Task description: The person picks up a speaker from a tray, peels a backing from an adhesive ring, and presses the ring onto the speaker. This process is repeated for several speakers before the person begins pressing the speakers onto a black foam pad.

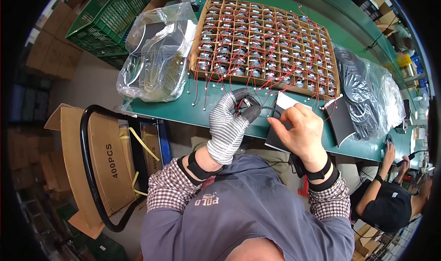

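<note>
My left hand, in a grey knit glove with dark fingertips, pinches a small round dark part with thin wires above the green bench's near edge. My right hand, bare, is closed on a small white paper piece and rests over a flat black sheet. Both hands almost touch, just in front of a cardboard grid tray filled with several small round parts with red wires.
A clear bag of black parts lies left on the green bench. Bagged black rings sit right, beside a black sheet. A green crate, a black chair frame, cardboard boxes and a seated co-worker surround me.
</note>
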Demonstrator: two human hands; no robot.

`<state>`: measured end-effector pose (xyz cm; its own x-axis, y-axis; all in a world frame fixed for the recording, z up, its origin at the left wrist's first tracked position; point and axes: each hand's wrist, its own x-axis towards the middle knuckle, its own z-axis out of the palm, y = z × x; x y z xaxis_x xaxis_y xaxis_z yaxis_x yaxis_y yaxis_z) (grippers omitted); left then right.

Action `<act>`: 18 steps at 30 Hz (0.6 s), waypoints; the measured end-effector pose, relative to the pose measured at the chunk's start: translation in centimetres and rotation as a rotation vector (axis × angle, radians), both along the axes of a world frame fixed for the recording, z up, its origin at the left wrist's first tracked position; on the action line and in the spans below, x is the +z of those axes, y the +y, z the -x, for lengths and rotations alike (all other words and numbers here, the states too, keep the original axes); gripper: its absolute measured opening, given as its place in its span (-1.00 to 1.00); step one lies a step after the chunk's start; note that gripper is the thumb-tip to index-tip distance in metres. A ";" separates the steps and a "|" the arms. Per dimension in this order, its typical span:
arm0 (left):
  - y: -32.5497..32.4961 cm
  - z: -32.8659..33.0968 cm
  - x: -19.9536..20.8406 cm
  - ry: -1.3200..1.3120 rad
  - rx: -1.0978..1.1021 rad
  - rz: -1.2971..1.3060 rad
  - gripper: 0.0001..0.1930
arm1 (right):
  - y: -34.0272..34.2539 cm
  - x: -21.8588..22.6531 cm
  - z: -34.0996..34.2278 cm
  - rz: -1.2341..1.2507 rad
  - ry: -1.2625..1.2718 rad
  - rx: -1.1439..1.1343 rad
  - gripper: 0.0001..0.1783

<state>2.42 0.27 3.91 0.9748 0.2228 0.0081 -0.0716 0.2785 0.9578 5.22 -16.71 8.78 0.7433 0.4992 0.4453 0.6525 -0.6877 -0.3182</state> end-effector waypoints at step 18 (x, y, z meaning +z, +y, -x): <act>2.4 -1.2 -0.5 0.166 -0.207 0.785 -0.70 | -2.9 0.9 -1.7 -0.390 0.661 -0.003 -0.86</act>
